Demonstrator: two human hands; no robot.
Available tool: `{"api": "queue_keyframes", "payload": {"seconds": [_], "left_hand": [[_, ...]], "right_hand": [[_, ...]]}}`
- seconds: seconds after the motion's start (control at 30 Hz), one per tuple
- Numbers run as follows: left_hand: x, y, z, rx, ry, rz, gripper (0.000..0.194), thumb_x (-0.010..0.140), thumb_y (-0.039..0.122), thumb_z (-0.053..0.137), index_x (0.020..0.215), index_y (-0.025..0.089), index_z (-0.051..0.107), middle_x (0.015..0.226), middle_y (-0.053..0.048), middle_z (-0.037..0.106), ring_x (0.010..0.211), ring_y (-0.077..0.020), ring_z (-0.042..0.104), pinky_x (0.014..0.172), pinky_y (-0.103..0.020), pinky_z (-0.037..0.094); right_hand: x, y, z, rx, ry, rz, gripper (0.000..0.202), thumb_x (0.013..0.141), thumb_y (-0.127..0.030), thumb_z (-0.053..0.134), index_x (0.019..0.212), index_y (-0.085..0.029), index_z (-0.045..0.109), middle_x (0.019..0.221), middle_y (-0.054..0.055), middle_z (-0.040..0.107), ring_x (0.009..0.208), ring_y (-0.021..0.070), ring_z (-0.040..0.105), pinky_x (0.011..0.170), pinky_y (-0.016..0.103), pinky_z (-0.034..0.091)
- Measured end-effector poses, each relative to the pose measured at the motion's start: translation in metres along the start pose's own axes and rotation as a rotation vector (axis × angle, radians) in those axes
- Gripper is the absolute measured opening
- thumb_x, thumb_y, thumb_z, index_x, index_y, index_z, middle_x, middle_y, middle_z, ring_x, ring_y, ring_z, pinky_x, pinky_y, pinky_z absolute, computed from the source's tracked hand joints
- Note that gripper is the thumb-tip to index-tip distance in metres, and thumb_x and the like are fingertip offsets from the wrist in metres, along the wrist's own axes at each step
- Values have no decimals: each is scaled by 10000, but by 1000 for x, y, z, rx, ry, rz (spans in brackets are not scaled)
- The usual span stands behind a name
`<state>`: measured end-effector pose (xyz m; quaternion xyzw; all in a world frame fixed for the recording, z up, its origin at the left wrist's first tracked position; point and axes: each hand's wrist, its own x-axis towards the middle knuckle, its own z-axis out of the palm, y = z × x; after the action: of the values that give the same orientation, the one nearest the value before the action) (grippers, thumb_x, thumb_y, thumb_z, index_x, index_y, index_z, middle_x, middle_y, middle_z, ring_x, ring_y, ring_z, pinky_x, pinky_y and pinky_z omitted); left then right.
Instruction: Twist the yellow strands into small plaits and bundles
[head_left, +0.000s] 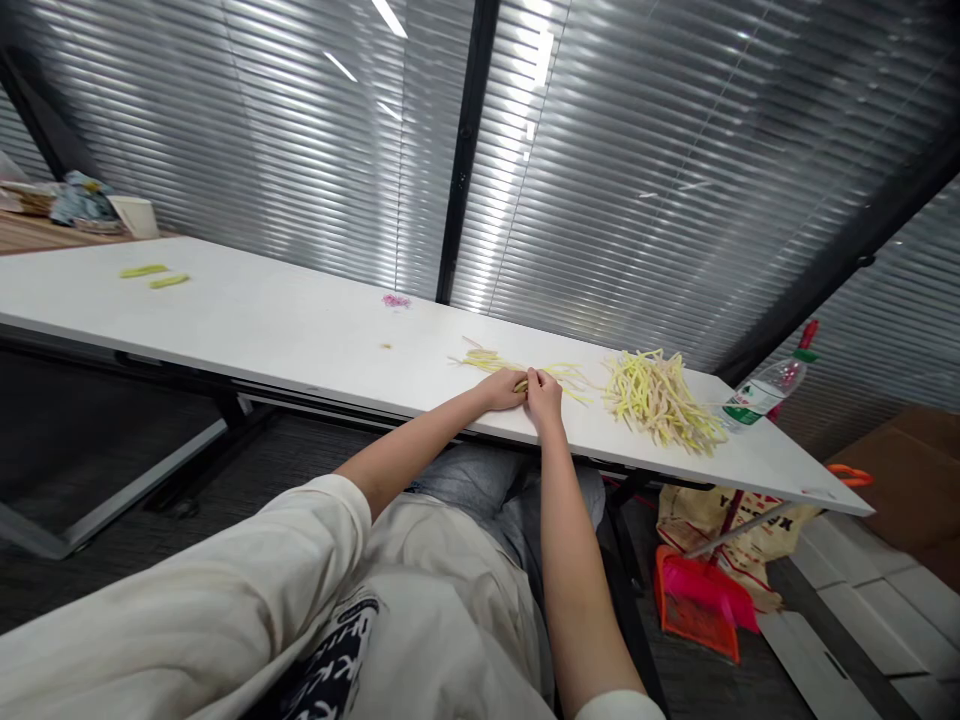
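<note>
Both of my hands meet over the white table [300, 350] near its front edge. My left hand [504, 390] is closed round the middle of a bundle of yellow and pale pink strips [487, 358], whose ends spread out on both sides. Pressed against it, my right hand [544, 397] pinches at the same bundle with thumb and fingers; the exact grip is too small to make out. To the right of my hands lies a large loose pile of similar strips [660, 400].
A plastic bottle [765, 392] leans beyond the pile. Small pink bits [396, 300] lie near the back edge, and two yellow-green pieces [169, 281] at the far left. A white cup [135, 216] stands farther left. Below right is a red dustpan [697, 605].
</note>
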<state>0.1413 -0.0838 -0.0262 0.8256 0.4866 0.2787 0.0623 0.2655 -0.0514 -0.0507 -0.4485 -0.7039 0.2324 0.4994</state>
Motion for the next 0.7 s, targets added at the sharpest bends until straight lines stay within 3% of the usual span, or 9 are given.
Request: {"api": "queue_keyframes", "payload": {"seconds": [0.7], "left_hand": [[-1,-3,3,-46,16,35,410,786,171,467,1181,155,572,1085,-59,669,977,-204,617,844,-294,467]], "right_hand": [[-2,1,-1,4,-14,5,377,836,-497,387,661,-203,545,645,10,596,630,163,503,583,247,341]]}}
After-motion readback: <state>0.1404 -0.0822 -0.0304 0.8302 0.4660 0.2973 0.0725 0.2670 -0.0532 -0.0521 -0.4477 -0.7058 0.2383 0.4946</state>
